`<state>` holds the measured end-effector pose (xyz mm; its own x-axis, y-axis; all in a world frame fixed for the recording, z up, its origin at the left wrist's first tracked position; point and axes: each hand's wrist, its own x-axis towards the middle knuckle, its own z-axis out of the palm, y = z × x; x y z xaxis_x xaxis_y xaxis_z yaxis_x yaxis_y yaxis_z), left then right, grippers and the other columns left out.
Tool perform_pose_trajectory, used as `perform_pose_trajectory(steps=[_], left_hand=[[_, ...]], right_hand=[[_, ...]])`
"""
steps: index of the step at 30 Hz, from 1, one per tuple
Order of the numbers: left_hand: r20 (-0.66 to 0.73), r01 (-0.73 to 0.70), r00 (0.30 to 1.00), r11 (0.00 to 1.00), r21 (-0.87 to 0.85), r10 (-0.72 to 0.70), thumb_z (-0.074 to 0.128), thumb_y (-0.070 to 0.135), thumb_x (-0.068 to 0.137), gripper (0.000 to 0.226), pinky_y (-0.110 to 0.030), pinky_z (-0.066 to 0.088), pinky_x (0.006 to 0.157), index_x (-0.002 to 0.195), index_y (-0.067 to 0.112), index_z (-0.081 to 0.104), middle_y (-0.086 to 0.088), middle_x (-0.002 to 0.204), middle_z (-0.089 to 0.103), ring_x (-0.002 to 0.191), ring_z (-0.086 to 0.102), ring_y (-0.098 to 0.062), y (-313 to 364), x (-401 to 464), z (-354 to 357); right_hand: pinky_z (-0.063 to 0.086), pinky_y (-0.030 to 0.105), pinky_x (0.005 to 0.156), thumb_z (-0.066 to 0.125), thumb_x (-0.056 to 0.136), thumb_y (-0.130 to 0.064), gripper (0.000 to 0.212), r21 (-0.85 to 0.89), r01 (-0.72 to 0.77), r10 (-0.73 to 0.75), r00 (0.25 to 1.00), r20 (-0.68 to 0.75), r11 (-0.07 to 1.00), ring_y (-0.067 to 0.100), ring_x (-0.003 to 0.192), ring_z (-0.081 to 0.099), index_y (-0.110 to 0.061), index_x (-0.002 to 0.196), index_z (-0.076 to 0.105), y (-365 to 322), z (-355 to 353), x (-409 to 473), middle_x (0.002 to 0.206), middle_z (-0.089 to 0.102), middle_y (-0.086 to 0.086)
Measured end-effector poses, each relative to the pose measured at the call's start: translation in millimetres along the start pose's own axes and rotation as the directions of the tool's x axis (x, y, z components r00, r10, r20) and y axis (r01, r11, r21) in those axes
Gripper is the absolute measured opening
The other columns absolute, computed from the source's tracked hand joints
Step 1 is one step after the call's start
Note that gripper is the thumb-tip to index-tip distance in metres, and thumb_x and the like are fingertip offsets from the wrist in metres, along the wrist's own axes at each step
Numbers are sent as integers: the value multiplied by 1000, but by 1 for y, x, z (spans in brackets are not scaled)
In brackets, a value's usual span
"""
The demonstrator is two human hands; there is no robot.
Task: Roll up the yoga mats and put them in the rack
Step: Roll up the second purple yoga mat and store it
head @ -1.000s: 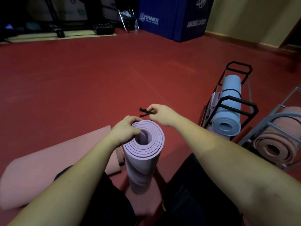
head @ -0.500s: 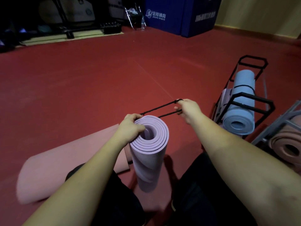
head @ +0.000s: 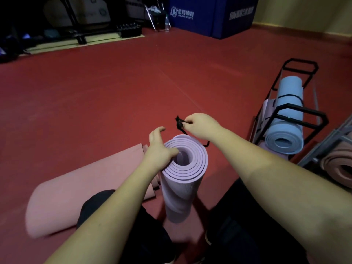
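A rolled lilac yoga mat (head: 182, 185) stands upright on the red floor between my knees. My left hand (head: 159, 151) holds its top rim, thumb hooked into the roll's centre and fingers spread outward. My right hand (head: 200, 125) pinches a black elastic strap (head: 180, 124) just above the far edge of the roll; part of the strap hangs behind the mat. A pink mat (head: 85, 187) lies flat and partly unrolled to the left. The black rack (head: 291, 113) at right holds a rolled blue mat (head: 285, 130).
A grey rack (head: 323, 149) at the far right holds a rolled pink-brown mat (head: 341, 166). Blue padded blocks (head: 211, 16) and dark gym equipment (head: 85, 21) stand along the back wall. Red floor stretches ahead.
My right hand has moved back toward the roll, and the strap that was stretched out is now bunched. My left hand's fingers have spread away from the rim.
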<state>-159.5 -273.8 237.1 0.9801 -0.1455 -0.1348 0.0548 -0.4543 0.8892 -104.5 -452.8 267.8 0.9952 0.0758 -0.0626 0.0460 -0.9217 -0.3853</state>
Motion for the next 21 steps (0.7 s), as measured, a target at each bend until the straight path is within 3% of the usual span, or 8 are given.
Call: perform_pose_trajectory(steps=[3, 5, 8, 10, 12, 16, 18, 21], left_hand=[[37, -7, 999, 1000, 24, 6, 67, 19, 66, 100, -31, 43, 73, 154, 27, 20, 4, 156, 20, 99, 57, -28, -1, 2, -2], [62, -8, 998, 999, 36, 6, 66, 24, 64, 105, -32, 45, 76, 155, 29, 15, 6, 158, 24, 104, 60, -28, -1, 1, -3], [92, -13, 996, 1000, 14, 12, 58, 29, 57, 111, -34, 47, 78, 157, 28, 10, 16, 149, 37, 86, 61, -20, 2, -3, -3], [98, 0, 995, 1000, -2, 0, 61, 25, 62, 110, -31, 46, 90, 158, 24, 7, 11, 149, 41, 110, 57, -15, 2, -2, -4], [100, 13, 995, 998, -59, -7, 65, 12, 74, 104, -28, 42, 95, 158, 23, 6, 4, 149, 45, 125, 51, -15, -2, 0, -5], [92, -5, 996, 993, -121, 16, 61, 17, 61, 105, -36, 49, 94, 155, 29, 16, 8, 127, 55, 113, 58, -17, -7, 0, -6], [84, -13, 996, 987, -158, 26, 58, 19, 57, 104, -36, 48, 84, 153, 29, 20, 13, 113, 54, 93, 59, -14, -8, -1, -6], [61, 11, 998, 991, -134, -3, 59, 22, 56, 103, -34, 45, 69, 151, 33, 21, 9, 115, 48, 77, 54, -17, -8, -2, -7]], right_hand=[[37, 30, 58, 46, 95, -51, 35, -169, 21, -10, 998, 62, 985, 25, 73, 55, -23, 80, 60, -14, -3, 0, 69, 56, -3], [44, 32, 66, 54, 92, -47, 20, -147, 71, -59, 995, 84, 987, 25, 81, 57, -28, 91, 60, -20, -1, 3, 80, 61, -2], [43, 29, 62, 63, 89, -38, 16, 11, 154, -154, 982, 110, 988, 16, 77, 59, -25, 92, 55, -26, -3, 3, 81, 62, -7], [37, 15, 50, 65, 91, -34, 12, 191, 165, -197, 967, 164, 968, -3, 57, 53, -23, 91, 61, -31, -7, 0, 71, 61, -12], [34, 7, 46, 65, 92, -34, 13, 320, 142, -215, 955, 205, 937, -7, 48, 49, -21, 94, 67, -32, -9, -3, 68, 62, -13], [37, 14, 54, 64, 92, -39, 14, 412, 124, -212, 961, 177, 903, -3, 53, 46, -27, 94, 72, -22, -6, -1, 65, 62, -20], [41, 18, 64, 65, 93, -32, 7, 429, 110, -163, 983, 90, 896, -5, 60, 49, -28, 94, 71, -13, -2, 5, 70, 63, -18], [45, 31, 76, 65, 93, -29, 3, 461, 67, -48, 997, -52, 885, 7, 75, 53, -30, 91, 67, 2, 1, 15, 89, 70, -6]])
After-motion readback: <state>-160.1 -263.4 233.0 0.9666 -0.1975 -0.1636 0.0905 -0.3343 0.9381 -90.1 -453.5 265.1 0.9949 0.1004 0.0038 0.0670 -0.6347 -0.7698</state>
